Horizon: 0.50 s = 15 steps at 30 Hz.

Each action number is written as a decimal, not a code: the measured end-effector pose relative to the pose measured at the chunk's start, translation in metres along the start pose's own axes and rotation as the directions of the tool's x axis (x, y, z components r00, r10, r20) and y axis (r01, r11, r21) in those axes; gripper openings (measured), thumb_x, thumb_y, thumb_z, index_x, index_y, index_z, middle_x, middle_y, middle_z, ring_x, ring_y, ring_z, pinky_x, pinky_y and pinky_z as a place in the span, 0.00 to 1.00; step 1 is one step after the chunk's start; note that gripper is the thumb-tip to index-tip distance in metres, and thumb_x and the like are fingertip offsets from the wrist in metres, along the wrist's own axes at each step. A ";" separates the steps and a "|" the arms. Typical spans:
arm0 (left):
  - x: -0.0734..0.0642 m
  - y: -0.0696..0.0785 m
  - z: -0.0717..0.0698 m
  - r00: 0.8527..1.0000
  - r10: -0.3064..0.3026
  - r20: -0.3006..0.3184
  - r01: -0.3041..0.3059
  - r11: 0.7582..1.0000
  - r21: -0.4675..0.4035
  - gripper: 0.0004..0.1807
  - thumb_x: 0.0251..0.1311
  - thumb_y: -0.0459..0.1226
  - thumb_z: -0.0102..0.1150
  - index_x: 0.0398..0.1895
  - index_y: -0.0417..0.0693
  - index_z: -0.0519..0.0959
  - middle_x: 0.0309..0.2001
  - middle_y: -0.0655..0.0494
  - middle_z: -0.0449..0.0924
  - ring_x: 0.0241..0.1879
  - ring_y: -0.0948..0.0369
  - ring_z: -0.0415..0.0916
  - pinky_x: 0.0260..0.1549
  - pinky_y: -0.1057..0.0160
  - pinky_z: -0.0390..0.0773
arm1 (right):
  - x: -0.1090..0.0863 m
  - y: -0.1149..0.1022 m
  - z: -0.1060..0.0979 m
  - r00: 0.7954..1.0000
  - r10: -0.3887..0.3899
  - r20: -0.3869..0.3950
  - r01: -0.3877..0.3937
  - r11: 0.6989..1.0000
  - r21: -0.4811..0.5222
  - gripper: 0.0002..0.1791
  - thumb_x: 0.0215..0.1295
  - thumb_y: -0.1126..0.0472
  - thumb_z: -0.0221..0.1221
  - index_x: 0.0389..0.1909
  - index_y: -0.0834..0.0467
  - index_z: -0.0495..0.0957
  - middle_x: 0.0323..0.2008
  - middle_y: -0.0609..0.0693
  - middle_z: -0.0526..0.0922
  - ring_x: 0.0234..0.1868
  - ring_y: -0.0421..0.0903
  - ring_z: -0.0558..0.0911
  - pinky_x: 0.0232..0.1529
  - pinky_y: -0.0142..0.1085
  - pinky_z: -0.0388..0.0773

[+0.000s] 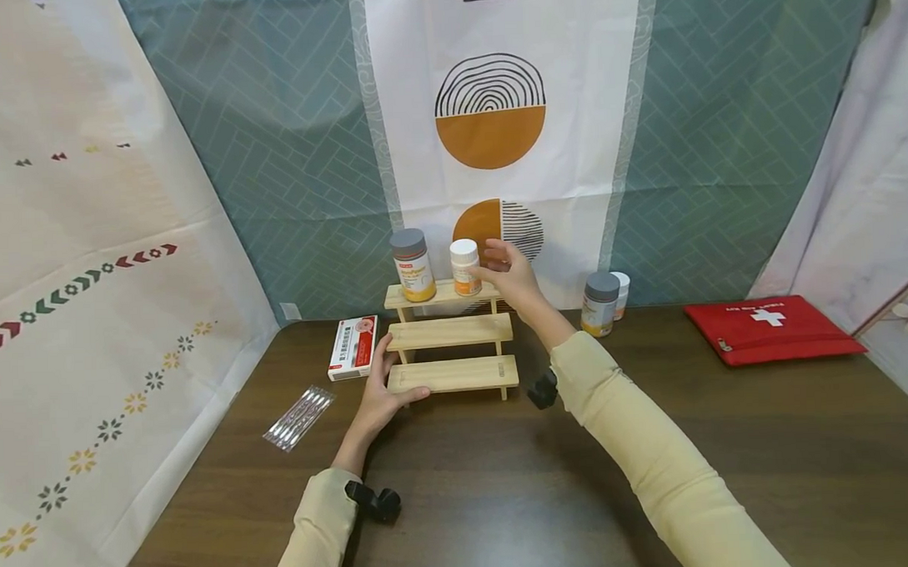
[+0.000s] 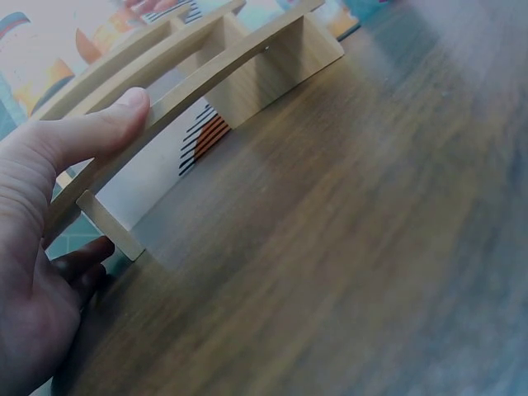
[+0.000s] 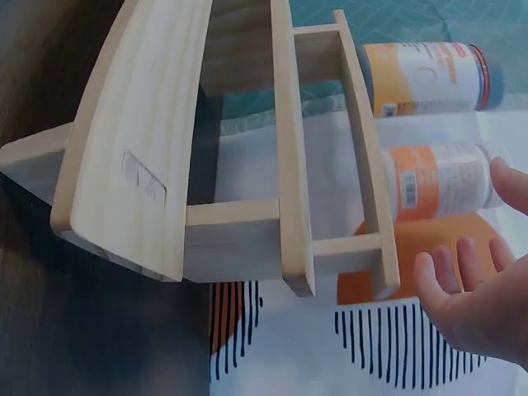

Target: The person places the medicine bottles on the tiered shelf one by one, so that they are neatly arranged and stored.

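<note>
A three-step wooden display rack [image 1: 452, 374] stands on the table toward the back. My left hand [image 1: 381, 394] grips its left end, and in the left wrist view the thumb [image 2: 124, 115] lies over the lowest step. On the top step are a grey-capped bottle [image 1: 414, 268] at the left and a smaller white bottle [image 1: 465, 268] with an orange label to its right. My right hand [image 1: 516, 280] is just right of the white bottle, fingers spread apart from it; its thumb [image 3: 510, 183] is right at the white cap in the right wrist view.
Left of the rack lie a red-and-white medicine box [image 1: 354, 347] and a clear packet of cotton swabs [image 1: 299, 417]. To the right stand another grey-capped bottle [image 1: 600, 303] and a white bottle [image 1: 621, 293] partly behind it. A red first-aid pouch [image 1: 773, 329] lies at the far right.
</note>
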<state>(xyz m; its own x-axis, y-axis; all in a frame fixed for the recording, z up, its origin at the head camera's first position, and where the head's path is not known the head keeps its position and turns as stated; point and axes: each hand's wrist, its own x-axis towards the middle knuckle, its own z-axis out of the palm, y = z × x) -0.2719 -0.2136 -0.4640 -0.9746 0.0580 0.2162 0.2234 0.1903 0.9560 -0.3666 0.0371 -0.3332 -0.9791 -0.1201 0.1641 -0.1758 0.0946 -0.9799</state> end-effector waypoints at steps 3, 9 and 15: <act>0.001 -0.001 -0.001 1.000 -0.004 0.000 0.004 1.000 -0.004 0.60 0.48 0.28 0.72 0.77 0.63 0.43 0.76 0.43 0.50 0.76 0.49 0.51 0.69 0.44 0.57 | -0.004 0.001 -0.008 1.000 -0.028 -0.010 0.028 0.999 -0.020 0.34 0.64 0.60 0.63 0.70 0.57 0.63 0.66 0.58 0.69 0.67 0.56 0.69 0.67 0.48 0.68; 0.001 -0.002 -0.002 1.000 -0.006 -0.003 0.006 1.000 -0.006 0.60 0.47 0.28 0.73 0.77 0.66 0.44 0.76 0.44 0.52 0.75 0.48 0.53 0.68 0.43 0.57 | -0.015 0.005 -0.025 0.997 -0.060 -0.047 0.060 0.998 -0.001 0.33 0.66 0.60 0.62 0.70 0.57 0.62 0.67 0.59 0.69 0.67 0.56 0.69 0.67 0.48 0.67; 0.000 -0.003 -0.002 1.000 -0.003 -0.001 0.003 1.000 -0.001 0.60 0.48 0.29 0.73 0.77 0.65 0.43 0.76 0.43 0.52 0.75 0.48 0.54 0.68 0.44 0.59 | -0.025 0.011 -0.041 0.994 -0.048 -0.102 0.052 0.998 0.033 0.33 0.65 0.63 0.61 0.70 0.57 0.62 0.67 0.60 0.69 0.67 0.56 0.70 0.67 0.48 0.68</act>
<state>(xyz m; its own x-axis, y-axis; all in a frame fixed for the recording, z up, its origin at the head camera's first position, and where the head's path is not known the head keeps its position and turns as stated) -0.2730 -0.2161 -0.4661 -0.9752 0.0569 0.2139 0.2209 0.1897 0.9567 -0.3483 0.0821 -0.3432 -0.9748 -0.0234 0.2220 -0.2229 0.0556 -0.9732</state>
